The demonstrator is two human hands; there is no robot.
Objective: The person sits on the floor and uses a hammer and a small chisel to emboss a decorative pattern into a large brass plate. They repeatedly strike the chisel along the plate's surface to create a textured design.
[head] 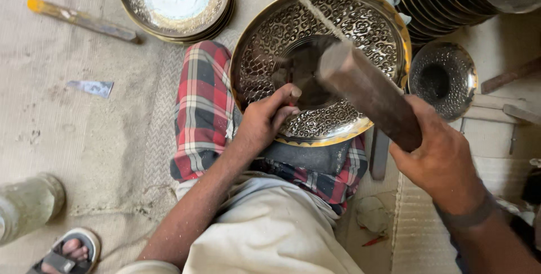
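I see the big embossed brass plate (338, 43) propped against my knee over the plaid cloth (204, 105) on the floor, its patterned face turned up to me. My right hand (437, 153) is closed tight around a heavy wooden mallet (366, 91), its head hanging over the plate's smooth centre. My left hand (265, 119) is curled around a small punch (294, 93), tip pressed to the metal near the inner ring. I judge the blow goes best with the punch upright, the plate braced steady, and the mallet falling square. A small bowl (442, 79) sits just beside.
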